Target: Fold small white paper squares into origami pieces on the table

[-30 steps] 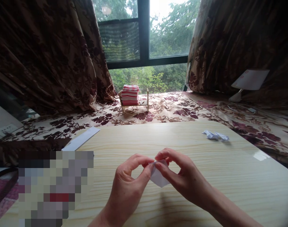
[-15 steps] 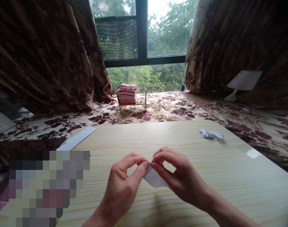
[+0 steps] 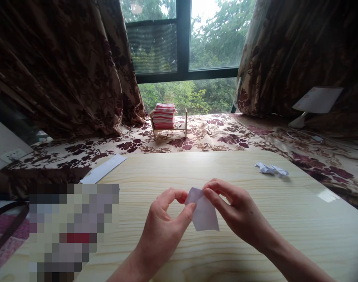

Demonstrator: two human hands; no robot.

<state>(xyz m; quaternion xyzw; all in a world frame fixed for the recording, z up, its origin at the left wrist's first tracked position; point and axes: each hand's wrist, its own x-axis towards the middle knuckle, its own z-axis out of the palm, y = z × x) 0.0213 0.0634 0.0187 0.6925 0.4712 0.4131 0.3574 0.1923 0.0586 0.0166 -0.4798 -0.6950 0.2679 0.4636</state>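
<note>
A small folded piece of white paper point(image 3: 204, 213) is held just above the light wooden table point(image 3: 214, 168), near its front edge. My left hand point(image 3: 164, 227) pinches the paper's upper left corner between thumb and forefinger. My right hand point(image 3: 240, 213) pinches the top edge from the right side, its fingers curled. The paper's flat face is turned toward me and hangs down between both hands.
Two small folded white paper pieces point(image 3: 271, 169) lie at the table's right. A white paper strip point(image 3: 104, 174) rests at the left edge. A small wooden rack with striped cloths point(image 3: 165, 117) stands on the floral cover by the window. A white lamp point(image 3: 313, 103) sits far right.
The paper has been turned and opened out, so a larger flat face now shows below the fingers. Both hands stay pinched on its top.
</note>
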